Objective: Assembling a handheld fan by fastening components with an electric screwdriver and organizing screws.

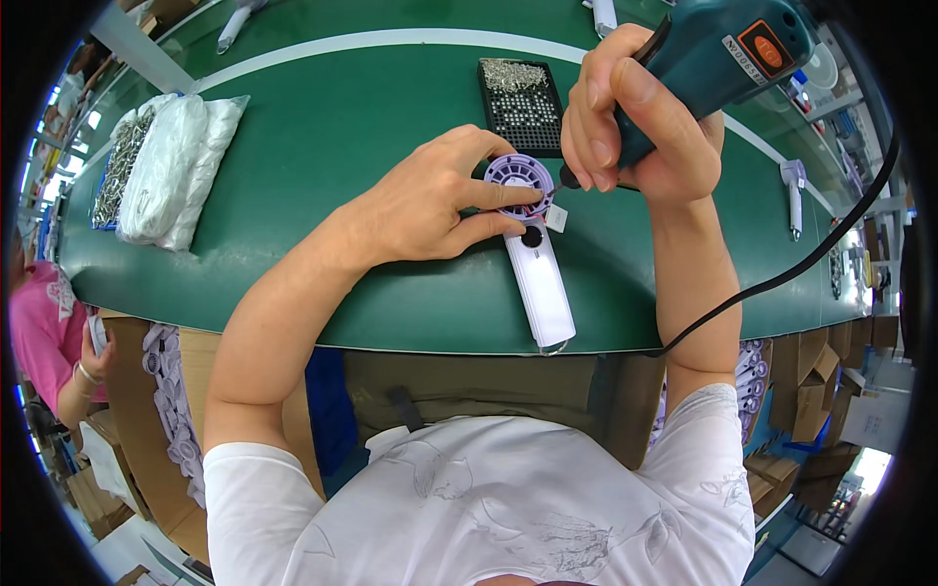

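A small handheld fan (541, 288) with a white handle and a round purple head lies on the green bench, its wire loop toward me. My left hand (440, 195) is closed on the fan's head, fingers across the purple ring and thumb by the black button. In my right hand (655, 127) is a teal electric screwdriver (718, 59), gripped round its body. The bit points down-left to the right side of the fan head; whether it touches a screw I cannot make out. A small white tag (556, 218) sticks out beside the head.
A black perforated screw tray (521, 107) with loose screws stands just beyond the fan. Plastic bags (176, 171) lie at left. The screwdriver's black cable (782, 283) loops past my right forearm. Another fan (793, 195) lies far right. Cartons of purple parts (174, 410) stand below the bench.
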